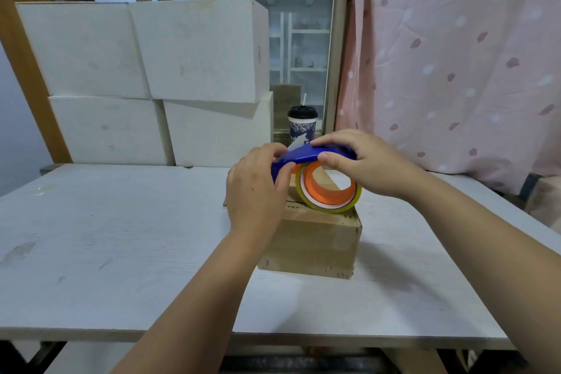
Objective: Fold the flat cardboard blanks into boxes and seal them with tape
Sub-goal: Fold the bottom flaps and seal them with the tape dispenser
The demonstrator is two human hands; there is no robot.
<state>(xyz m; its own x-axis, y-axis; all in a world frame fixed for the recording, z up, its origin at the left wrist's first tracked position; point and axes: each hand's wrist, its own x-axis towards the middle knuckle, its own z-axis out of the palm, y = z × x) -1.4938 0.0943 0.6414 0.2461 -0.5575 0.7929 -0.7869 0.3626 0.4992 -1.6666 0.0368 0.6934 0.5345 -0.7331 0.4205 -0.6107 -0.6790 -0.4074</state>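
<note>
Cardboard box [315,240] mid-table, tape dispenser [306,156] on its top; right hand [361,161] curls over the handle at 3 o'clock, left hand [258,188] pinches its 9 o'clock end; likely best to keep the tape taut and centred on the seam.

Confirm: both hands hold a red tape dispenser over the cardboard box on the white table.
Wrong colour: the head view shows the tape dispenser is blue. The left hand and right hand hold it over the cardboard box on the white table.
</note>
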